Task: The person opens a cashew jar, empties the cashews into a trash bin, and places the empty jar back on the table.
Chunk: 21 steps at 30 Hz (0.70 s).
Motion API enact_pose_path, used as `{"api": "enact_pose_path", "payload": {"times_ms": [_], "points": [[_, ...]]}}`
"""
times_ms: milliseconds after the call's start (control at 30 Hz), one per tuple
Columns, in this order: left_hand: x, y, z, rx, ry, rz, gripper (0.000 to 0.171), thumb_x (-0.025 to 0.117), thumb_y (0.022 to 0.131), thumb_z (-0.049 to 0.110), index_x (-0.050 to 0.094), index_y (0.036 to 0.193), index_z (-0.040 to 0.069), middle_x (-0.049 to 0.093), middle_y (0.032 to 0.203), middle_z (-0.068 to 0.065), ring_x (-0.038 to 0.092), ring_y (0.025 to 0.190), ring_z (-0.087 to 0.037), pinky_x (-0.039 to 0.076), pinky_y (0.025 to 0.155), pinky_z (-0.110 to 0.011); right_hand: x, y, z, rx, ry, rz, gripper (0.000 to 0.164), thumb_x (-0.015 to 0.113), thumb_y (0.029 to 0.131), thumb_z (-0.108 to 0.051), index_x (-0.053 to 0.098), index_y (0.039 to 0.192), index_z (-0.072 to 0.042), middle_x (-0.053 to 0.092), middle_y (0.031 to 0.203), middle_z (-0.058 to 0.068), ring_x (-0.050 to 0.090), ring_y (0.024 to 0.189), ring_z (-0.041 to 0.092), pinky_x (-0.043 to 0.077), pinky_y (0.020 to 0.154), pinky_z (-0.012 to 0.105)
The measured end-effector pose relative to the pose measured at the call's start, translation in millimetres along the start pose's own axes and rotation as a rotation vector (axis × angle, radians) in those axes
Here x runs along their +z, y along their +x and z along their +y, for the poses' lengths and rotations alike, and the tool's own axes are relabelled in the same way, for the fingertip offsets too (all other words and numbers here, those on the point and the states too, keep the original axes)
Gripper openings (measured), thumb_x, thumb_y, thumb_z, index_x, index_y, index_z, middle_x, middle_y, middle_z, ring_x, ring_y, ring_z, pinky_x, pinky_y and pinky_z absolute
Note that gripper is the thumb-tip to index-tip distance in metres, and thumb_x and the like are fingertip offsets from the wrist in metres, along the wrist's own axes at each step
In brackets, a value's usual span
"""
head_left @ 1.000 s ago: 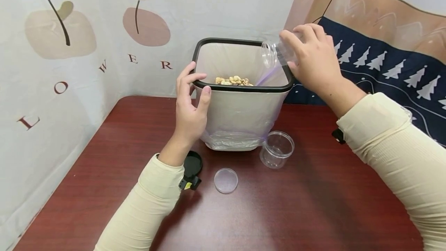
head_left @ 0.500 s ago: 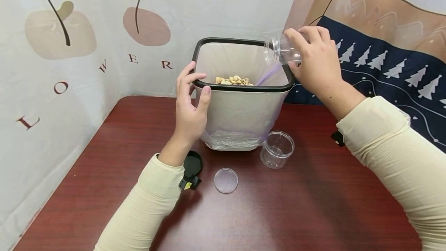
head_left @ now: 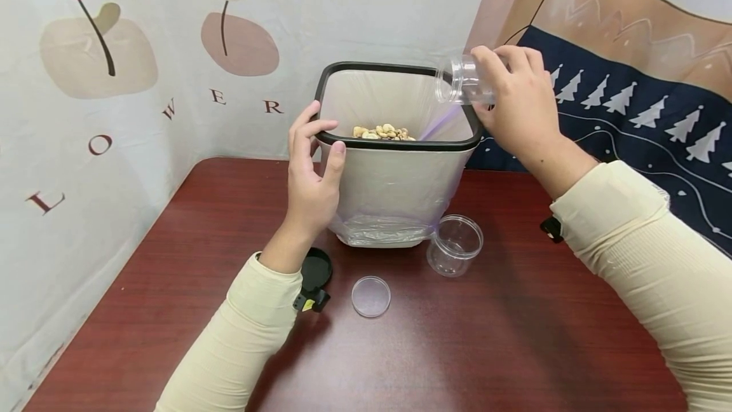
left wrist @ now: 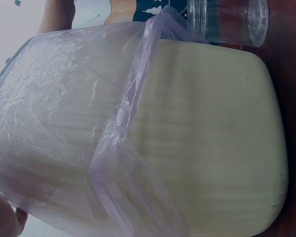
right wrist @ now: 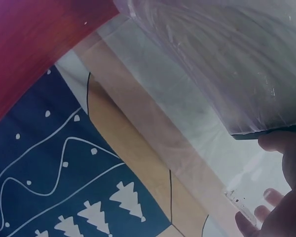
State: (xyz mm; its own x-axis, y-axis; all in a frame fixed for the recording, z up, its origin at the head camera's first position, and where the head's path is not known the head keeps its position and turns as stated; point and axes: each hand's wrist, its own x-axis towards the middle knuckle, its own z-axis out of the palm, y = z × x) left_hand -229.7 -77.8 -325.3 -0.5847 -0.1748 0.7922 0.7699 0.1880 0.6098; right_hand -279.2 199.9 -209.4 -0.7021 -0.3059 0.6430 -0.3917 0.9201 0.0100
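A light bin point(head_left: 394, 189) with a black rim and a thin plastic liner stands on the table. My left hand point(head_left: 311, 177) holds its near left corner, an index finger over the rim and the thumb outside. Above the right side of the rim my right hand point(head_left: 517, 97) grips a clear jar point(head_left: 457, 81) lying on its side, its mouth facing left over the bin. Tan, nut-like pieces point(head_left: 386, 132) show inside the bin; its bottom is hidden. In the right wrist view, the fingertips point(right wrist: 272, 196) press round the jar's wall near the bin's rim.
A second clear jar point(head_left: 455, 247) stands lidless against the bin's front right. In front lies a clear round lid point(head_left: 370, 297) on the dark red table point(head_left: 486, 348). A round black piece point(head_left: 316, 270) sits by the left wrist. Printed cloth point(head_left: 143, 119) hangs behind.
The jar in my right hand has shifted slightly right and turned from a downward tilt to nearly level. My left hand and the bin stay where they were.
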Motion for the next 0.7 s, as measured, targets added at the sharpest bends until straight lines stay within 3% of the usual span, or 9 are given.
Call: {"api": "enact_pose_path", "payload": {"times_ms": [400, 700], "points": [[-2.0, -0.9, -1.9, 0.004, 0.026, 0.002, 0.032, 0.056, 0.097, 0.019, 0.056, 0.125, 0.003, 0.038, 0.155, -0.008, 0.036, 0.144, -0.013, 0.037, 0.109, -0.047, 2.6, 0.4, 1.6, 0.046, 0.026, -0.020, 0.071, 0.075, 0.086, -0.012, 0.041, 0.148, -0.018, 0.046, 0.143, 0.022, 0.037, 0.136, 0.040, 0.038, 0.101, 0.063], [-0.6, -0.6, -1.8, 0.009, 0.009, 0.000, 0.032, 0.056, 0.098, 0.018, 0.055, 0.125, 0.003, 0.037, 0.155, -0.012, 0.035, 0.144, -0.013, 0.036, 0.108, -0.045, 4.0, -4.2, 4.5, 0.172, 0.121, -0.048, 0.076, 0.074, 0.088, -0.020, 0.034, 0.152, -0.016, 0.044, 0.146, 0.022, 0.037, 0.135, 0.040, 0.035, 0.109, 0.059]]}}
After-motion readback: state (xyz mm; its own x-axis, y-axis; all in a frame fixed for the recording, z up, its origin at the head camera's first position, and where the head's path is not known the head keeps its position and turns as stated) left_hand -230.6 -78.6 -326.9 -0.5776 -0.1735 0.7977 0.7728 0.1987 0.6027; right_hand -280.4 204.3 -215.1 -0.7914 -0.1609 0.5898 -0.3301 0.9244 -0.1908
